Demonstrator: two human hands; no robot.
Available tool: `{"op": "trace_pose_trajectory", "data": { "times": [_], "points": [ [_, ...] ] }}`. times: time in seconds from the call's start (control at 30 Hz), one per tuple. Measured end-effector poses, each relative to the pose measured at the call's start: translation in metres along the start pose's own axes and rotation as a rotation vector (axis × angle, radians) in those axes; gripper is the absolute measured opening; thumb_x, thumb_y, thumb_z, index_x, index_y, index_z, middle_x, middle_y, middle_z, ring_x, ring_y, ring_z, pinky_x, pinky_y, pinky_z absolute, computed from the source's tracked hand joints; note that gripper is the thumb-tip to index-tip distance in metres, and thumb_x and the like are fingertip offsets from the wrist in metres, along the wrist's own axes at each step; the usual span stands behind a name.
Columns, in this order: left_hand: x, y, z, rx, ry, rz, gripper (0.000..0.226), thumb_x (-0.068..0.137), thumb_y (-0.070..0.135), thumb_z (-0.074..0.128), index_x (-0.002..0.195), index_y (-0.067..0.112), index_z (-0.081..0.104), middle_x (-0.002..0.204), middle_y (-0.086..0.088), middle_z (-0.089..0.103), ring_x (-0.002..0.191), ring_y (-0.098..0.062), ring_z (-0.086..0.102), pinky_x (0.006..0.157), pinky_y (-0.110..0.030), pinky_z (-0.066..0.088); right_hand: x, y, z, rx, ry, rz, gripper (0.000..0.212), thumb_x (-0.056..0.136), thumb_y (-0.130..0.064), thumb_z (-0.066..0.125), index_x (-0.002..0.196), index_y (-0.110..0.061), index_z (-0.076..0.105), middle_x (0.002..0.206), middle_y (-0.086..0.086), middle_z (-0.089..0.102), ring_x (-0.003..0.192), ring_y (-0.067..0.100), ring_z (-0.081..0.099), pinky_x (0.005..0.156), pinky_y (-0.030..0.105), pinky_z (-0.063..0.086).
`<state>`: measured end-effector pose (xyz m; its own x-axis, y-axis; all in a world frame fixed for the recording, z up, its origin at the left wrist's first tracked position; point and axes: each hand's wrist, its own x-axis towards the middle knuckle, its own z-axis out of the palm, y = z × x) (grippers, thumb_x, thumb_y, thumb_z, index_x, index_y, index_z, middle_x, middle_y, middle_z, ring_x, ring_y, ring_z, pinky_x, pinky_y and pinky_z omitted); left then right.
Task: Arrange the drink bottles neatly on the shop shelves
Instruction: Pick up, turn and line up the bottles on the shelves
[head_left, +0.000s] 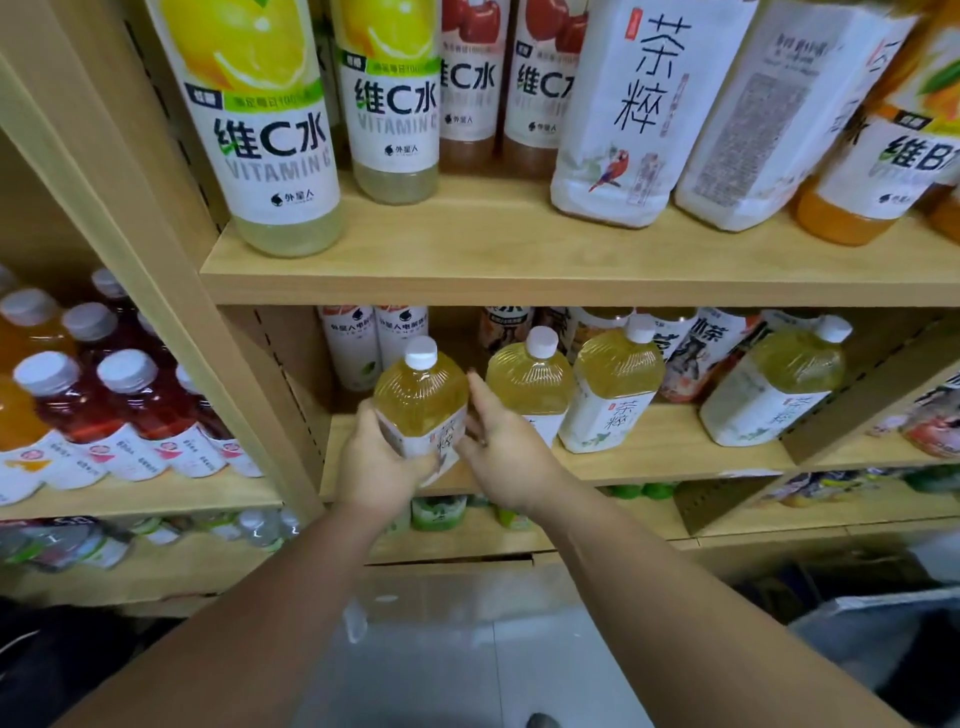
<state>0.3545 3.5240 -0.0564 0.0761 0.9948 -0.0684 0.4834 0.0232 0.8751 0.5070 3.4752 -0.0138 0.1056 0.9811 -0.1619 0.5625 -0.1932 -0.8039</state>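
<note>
Gripping a yellow tea bottle (421, 400) low on its label with the left hand (374, 457), fingers curled round it, at the front edge of the middle shelf (675, 460), near its left end. Steadying it from the other side with the right hand (501, 447), fingers fairly straight and laid against the bottle's flank, wrapped round nothing.

Standing close to upright, long axis vertical, white cap leaning a little toward the back of the shelf. Caught directly between the two hands, with the left nearer and seemingly taking the weight. Cannot tell whether the base already sits on the board, hidden as it is behind the hands.

Probably needs only a short push back and a twist to square the label with the matching bottles (530, 387) just beside it toward the right end.

Reads 茶粹 in part on the held label, and in full on the large white bottles (623, 114) of the upper shelf (519, 260). Also up there: "维C水 VITAMIN C" over 外星人 on the lemon bottles (260, 130), and 维B on an orange bottle (872, 171) at the right end.
</note>
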Motion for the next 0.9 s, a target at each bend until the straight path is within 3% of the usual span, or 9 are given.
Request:
{"op": "trace_pose_trajectory", "data": {
  "times": [0.1, 0.23, 0.3, 0.33, 0.4, 0.47, 0.6, 0.8, 0.9],
  "points": [
    [0.007, -0.004, 0.001, 0.006, -0.033, -0.011, 0.064, 0.067, 0.02, 0.091, 0.114, 0.026, 0.047, 0.097, 0.012, 0.063, 0.092, -0.02, 0.068, 0.075, -0.043, 0.061, 0.002, -0.004, 0.003, 0.011, 0.008, 0.027, 0.08, 0.102, -0.022, 0.052, 0.162, -0.031, 0.0, 0.164, 0.002, 0.034, 0.14, 0.027, 0.048, 0.111, 0.048, 0.045],
    [0.012, -0.004, 0.001, 0.003, -0.083, -0.024, 0.073, 0.072, 0.022, 0.091, 0.129, 0.023, 0.046, 0.117, 0.003, 0.067, 0.106, -0.02, 0.065, 0.071, -0.025, 0.049, -0.001, -0.01, 0.005, 0.016, 0.013, 0.051, 0.081, 0.103, -0.024, 0.052, 0.162, -0.032, -0.004, 0.166, 0.001, 0.029, 0.134, 0.028, 0.053, 0.108, 0.048, 0.047],
    [0.008, -0.004, -0.002, -0.004, -0.092, -0.039, 0.087, 0.07, 0.027, 0.093, 0.14, 0.021, 0.042, 0.129, 0.0, 0.064, 0.118, -0.023, 0.061, 0.083, -0.028, 0.047, -0.007, -0.009, 0.008, 0.05, 0.027, 0.053, 0.08, 0.102, -0.028, 0.052, 0.162, -0.031, 0.0, 0.166, -0.001, 0.029, 0.14, 0.025, 0.048, 0.113, 0.048, 0.043],
    [0.004, -0.005, -0.005, 0.008, -0.066, -0.037, 0.097, 0.067, 0.031, 0.094, 0.146, 0.021, 0.039, 0.136, -0.001, 0.06, 0.125, -0.024, 0.057, 0.091, -0.031, 0.048, -0.011, -0.01, 0.008, 0.063, 0.039, 0.052, 0.078, 0.1, -0.03, 0.053, 0.163, -0.029, 0.006, 0.165, -0.005, 0.033, 0.144, 0.019, 0.044, 0.116, 0.044, 0.041],
    [-0.011, -0.008, -0.012, 0.091, 0.064, -0.002, 0.106, 0.063, 0.037, 0.095, 0.151, 0.02, 0.037, 0.144, -0.005, 0.051, 0.131, -0.028, 0.051, 0.101, -0.042, 0.047, -0.022, -0.008, 0.005, 0.07, 0.073, 0.045, 0.065, 0.101, -0.024, 0.054, 0.16, -0.019, 0.027, 0.148, -0.016, 0.051, 0.136, 0.002, 0.049, 0.114, 0.024, 0.04],
    [-0.029, -0.008, -0.014, 0.135, 0.212, 0.125, 0.093, 0.064, 0.032, 0.093, 0.143, 0.018, 0.046, 0.138, -0.009, 0.05, 0.126, -0.034, 0.053, 0.1, -0.051, 0.049, -0.035, -0.006, -0.003, 0.062, 0.117, 0.051, 0.047, 0.103, -0.015, 0.056, 0.149, -0.015, 0.048, 0.13, -0.02, 0.06, 0.121, -0.003, 0.056, 0.1, 0.01, 0.043],
    [-0.055, 0.017, -0.006, 0.146, 0.22, 0.354, 0.07, 0.067, 0.025, 0.09, 0.127, 0.017, 0.055, 0.125, -0.004, 0.052, 0.116, -0.028, 0.055, 0.094, -0.047, 0.051, -0.058, 0.012, -0.033, -0.048, 0.273, 0.061, 0.034, 0.101, -0.026, 0.06, 0.134, -0.022, 0.064, 0.128, -0.008, 0.067, 0.108, 0.007, 0.062, 0.092, 0.026, 0.051],
    [-0.079, 0.085, 0.033, 0.283, 0.062, 0.567, 0.067, 0.072, 0.031, 0.086, 0.129, 0.016, 0.056, 0.129, -0.004, 0.052, 0.121, -0.024, 0.048, 0.101, -0.038, 0.041, -0.097, 0.055, -0.104, -0.232, 0.408, 0.111, 0.037, 0.1, -0.034, 0.06, 0.135, -0.023, 0.061, 0.134, -0.004, 0.064, 0.12, 0.017, 0.06, 0.096, 0.034, 0.05],
    [-0.092, 0.12, 0.074, 0.313, 0.009, 0.633, 0.066, 0.073, 0.032, 0.085, 0.129, 0.017, 0.054, 0.128, -0.003, 0.051, 0.121, -0.026, 0.048, 0.099, -0.041, 0.043, -0.123, 0.084, -0.147, -0.268, 0.461, 0.119, 0.038, 0.099, -0.035, 0.06, 0.135, -0.024, 0.061, 0.133, -0.003, 0.063, 0.119, 0.018, 0.06, 0.094, 0.031, 0.049]
  ]
}}
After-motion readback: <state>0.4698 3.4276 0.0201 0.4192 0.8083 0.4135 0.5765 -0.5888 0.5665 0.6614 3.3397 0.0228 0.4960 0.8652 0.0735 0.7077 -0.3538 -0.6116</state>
